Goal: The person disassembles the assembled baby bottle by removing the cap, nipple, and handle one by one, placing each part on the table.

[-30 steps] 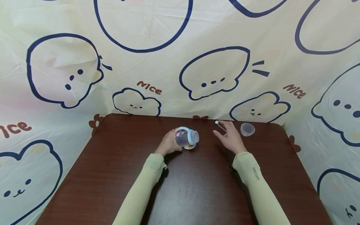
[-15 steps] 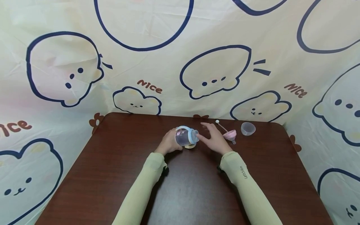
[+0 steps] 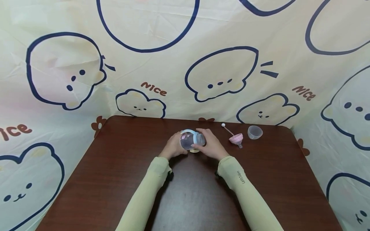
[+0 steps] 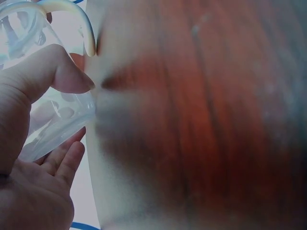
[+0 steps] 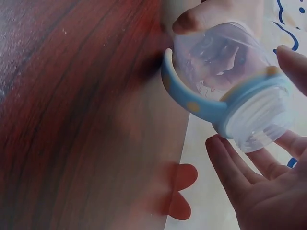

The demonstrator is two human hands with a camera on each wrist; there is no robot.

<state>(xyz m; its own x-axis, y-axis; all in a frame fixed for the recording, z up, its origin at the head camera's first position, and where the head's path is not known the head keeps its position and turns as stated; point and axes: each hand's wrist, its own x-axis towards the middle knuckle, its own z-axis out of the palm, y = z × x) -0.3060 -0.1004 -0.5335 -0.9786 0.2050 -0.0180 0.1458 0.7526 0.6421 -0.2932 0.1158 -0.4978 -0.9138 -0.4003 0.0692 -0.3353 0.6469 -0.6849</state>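
A clear baby bottle (image 3: pixel 187 141) with a light-blue two-handled collar (image 5: pixel 223 112) lies tilted above the table, its threaded mouth uncovered and facing right. My left hand (image 3: pixel 172 147) grips the bottle's body; in the left wrist view the thumb (image 4: pixel 62 72) lies along its side. My right hand (image 3: pixel 212 146) reaches around the mouth end. Its fingers (image 5: pixel 230 167) are spread and fairly straight below the rim in the right wrist view, thumb on the other side; whether they touch is hard to tell. To the right lies a pink bottle top (image 3: pixel 236 139) with a clear nipple and a weighted straw.
A clear dome-shaped cap (image 3: pixel 255 132) sits near the back right of the brown table (image 3: pixel 196 199). A cartoon-printed curtain (image 3: pixel 173 73) hangs behind the table and along both sides.
My right hand has let go of the pink bottle top, leaving it on the table, and has moved left to the bottle's mouth. My left hand stays still on the bottle.
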